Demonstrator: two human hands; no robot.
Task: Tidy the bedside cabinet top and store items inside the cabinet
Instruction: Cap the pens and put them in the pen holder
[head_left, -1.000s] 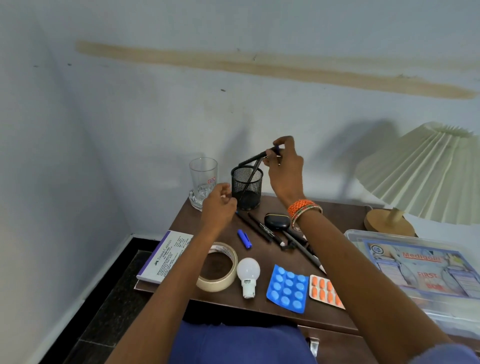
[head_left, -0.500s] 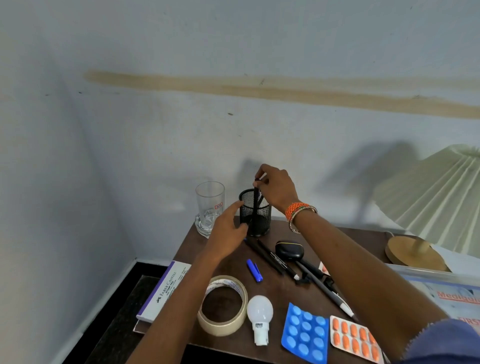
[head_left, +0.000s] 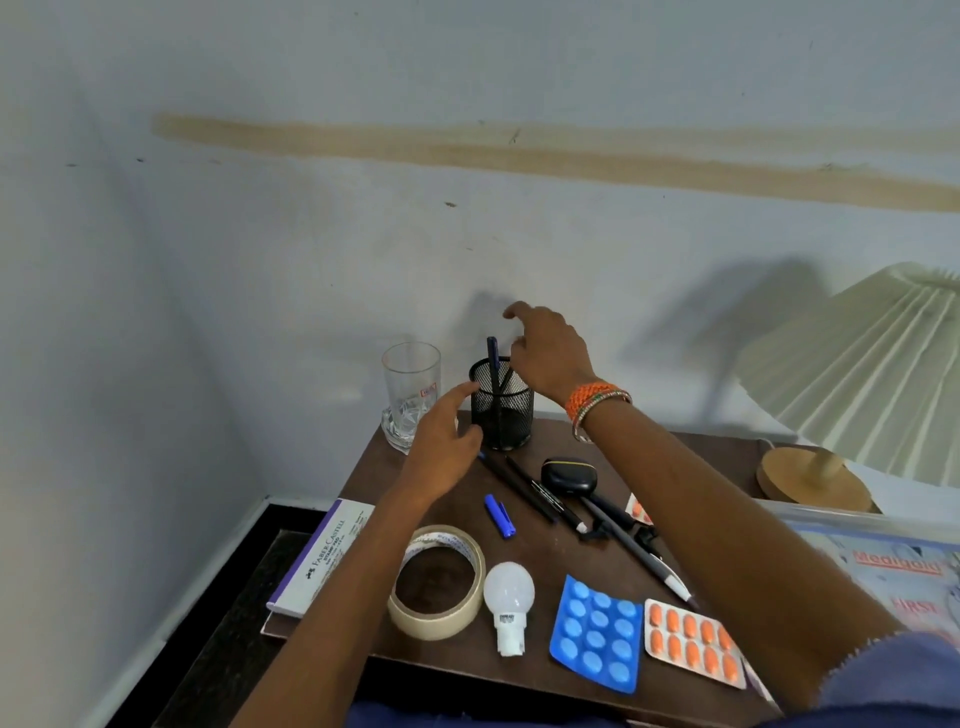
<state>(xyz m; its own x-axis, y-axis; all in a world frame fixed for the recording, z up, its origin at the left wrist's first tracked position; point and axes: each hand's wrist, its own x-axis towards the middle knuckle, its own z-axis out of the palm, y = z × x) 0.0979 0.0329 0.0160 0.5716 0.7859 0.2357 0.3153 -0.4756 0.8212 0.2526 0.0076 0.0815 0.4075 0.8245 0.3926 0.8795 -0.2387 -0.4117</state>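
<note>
1 dark pen (head_left: 492, 364) now stands upright in the black wire-mesh pen cup (head_left: 502, 410) at the far edge of the brown wooden cabinet top (head_left: 540, 551); half a second ago the right hand (head_left: 550, 353) was still lowering it in, pinched at the top. That hand has let go and hangs just above and right of the cup, fingers spread loosely and holding nothing. The left hand (head_left: 441, 447) sits just left of the cup with its fingers straight and relaxed, the fingertip near the rim, though whether it touches the mesh I cannot tell, since the hand is slightly blurred. So 1 pen is put away, and the rest of the clutter is untouched. Loose black pens (head_left: 540, 493) lie fanned just near of the cup, a blue pen cap (head_left: 500, 515) beside them, and a black earbud case (head_left: 569, 475) to their right. Nearer lie a roll of beige masking tape (head_left: 439, 587), a white bulb (head_left: 509, 597), a blue blister pack of pills (head_left: 597, 631) and an orange blister pack (head_left: 693, 644). At the far left stands a clear drinking glass (head_left: 410, 395); a white and purple box (head_left: 322, 556) overhangs the left edge. Most of the tidying appears to remain, and nothing has gone inside the cabinet yet, judging from this view.
</note>
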